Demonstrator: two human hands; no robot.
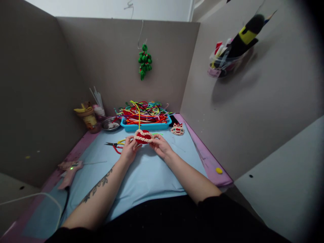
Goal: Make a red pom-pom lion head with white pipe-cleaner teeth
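Note:
Between my two hands, a red and cream pipe-cleaner piece (pixel 143 136) is held just above the blue cloth (pixel 157 175). Its left edge is pinched by my left hand (pixel 131 148), its right edge by my right hand (pixel 160 145). Cream twisted strands run across its red middle. A yellow pipe cleaner (pixel 139 116) stands up behind it; whether the two are joined I cannot tell. Scissors (pixel 115 145) with red and yellow handles lie left of my left hand, partly hidden by it. A similar finished-looking cream and red face piece (pixel 177 129) rests to the right.
A blue tray (pixel 145 127) heaped with coloured pipe cleaners stands behind my hands. At left are a metal bowl (pixel 111 124), a cup (pixel 88 118) and a pink glue gun (pixel 72 170) with a lit green light. A yellow disc (pixel 219 170) lies at right. Grey panels enclose three sides.

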